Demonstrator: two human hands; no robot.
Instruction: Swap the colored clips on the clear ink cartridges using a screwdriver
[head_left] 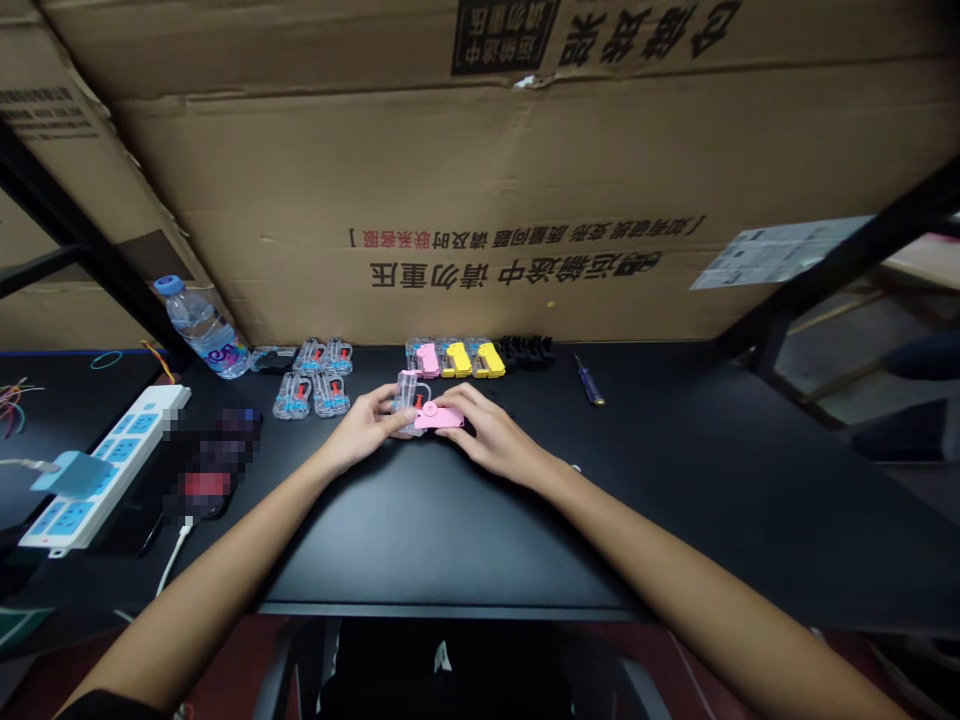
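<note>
2 parts: clear shell [407,390], left hand [366,430]; pink cover [439,416], right hand [491,436]

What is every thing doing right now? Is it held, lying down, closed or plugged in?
left hand, gripping the clear piece
right hand, gripping the pink piece
pink piece, held flat, touching the clear piece
clear piece, held in the fingers
water bottle, cap on, tilted
power strip, one plug in
screwdriver, lying flat, untouched
yellow pieces, lined up, untouched
</note>
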